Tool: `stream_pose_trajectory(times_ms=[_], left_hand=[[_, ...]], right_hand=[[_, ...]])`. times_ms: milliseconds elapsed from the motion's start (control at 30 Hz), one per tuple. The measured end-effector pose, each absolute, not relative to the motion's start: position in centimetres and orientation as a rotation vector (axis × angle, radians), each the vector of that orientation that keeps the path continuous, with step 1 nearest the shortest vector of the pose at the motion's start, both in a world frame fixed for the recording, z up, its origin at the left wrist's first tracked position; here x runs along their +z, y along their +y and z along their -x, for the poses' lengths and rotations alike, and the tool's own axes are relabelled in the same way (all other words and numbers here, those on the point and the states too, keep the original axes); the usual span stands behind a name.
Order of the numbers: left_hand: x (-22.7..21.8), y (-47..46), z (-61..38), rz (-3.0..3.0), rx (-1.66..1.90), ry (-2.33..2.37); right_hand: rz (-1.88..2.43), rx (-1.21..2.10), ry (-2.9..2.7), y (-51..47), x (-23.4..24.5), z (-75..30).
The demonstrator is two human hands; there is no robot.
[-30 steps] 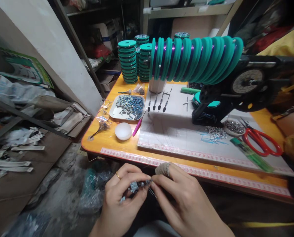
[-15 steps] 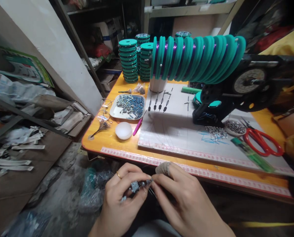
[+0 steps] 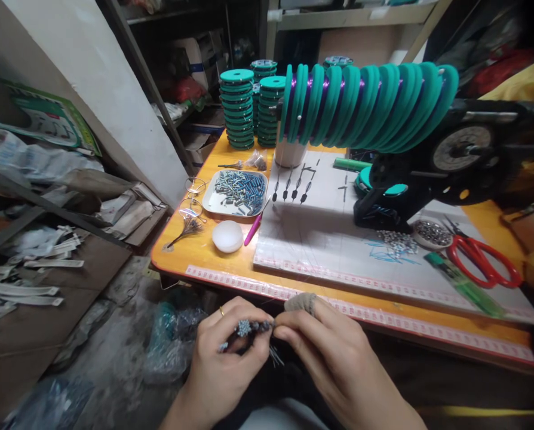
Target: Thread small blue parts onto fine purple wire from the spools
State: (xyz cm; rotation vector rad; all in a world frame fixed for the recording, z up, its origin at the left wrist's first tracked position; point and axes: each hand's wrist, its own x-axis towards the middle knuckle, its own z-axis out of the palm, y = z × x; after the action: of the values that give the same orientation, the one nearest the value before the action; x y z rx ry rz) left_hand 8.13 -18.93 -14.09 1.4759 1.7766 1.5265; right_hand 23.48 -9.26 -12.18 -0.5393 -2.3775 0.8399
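Note:
In front of the table edge, my left hand [image 3: 231,352] is closed around a small dark beaded piece [image 3: 244,327] with pale blue bead clusters. It wears a ring, and its fingers partly cover the piece. Thin pale strands [image 3: 276,356] stick out below its fingertips. Pressed together at the tip of the beaded piece, the thumb and forefinger of my right hand [image 3: 332,343] form a pinch; what lies between them is too small to make out. A grey wrap [image 3: 300,303] covers one finger of that hand.
A black winder-like machine [image 3: 455,155] carries a row of green spools [image 3: 365,107] above a white board [image 3: 303,239]. Left on the table are a bead tray [image 3: 208,204], a white bowl [image 3: 227,237] and a purple-handled tool [image 3: 252,230]. Red-handled scissors [image 3: 473,263] lie right.
The pale strands under my left fingertips have fanned out and show more. My right fingertips have shifted slightly at the tip of the beaded piece. The view has moved a little.

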Motion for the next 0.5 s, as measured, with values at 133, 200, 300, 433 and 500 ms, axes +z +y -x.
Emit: stream_pose_trajectory(times_ms=[133, 200, 300, 433, 500], left_hand=[[-13.71, -18.60, -8.09, -1.491, 1.560, 1.755], [-13.66, -18.61, -8.10, -1.489, 1.569, 1.758], [-13.80, -18.82, -8.10, -1.456, 1.556, 1.790], [-14.05, -19.28, -7.82, -1.296, 1.469, 1.762], [-14.12, -19.56, -7.56, -1.168, 1.426, 1.712]], right_hand=[[0.513, 0.840, -2.364, -9.31, -12.27, -23.47], [0.506, 0.857, -2.364, -9.32, -12.35, -23.54], [0.505, 0.910, -2.370, -9.34, -12.39, -23.72], [0.506, 0.885, -2.428, -9.33, -12.30, -23.93], [0.483, 0.826, -2.474, -9.30, -12.32, -23.87]])
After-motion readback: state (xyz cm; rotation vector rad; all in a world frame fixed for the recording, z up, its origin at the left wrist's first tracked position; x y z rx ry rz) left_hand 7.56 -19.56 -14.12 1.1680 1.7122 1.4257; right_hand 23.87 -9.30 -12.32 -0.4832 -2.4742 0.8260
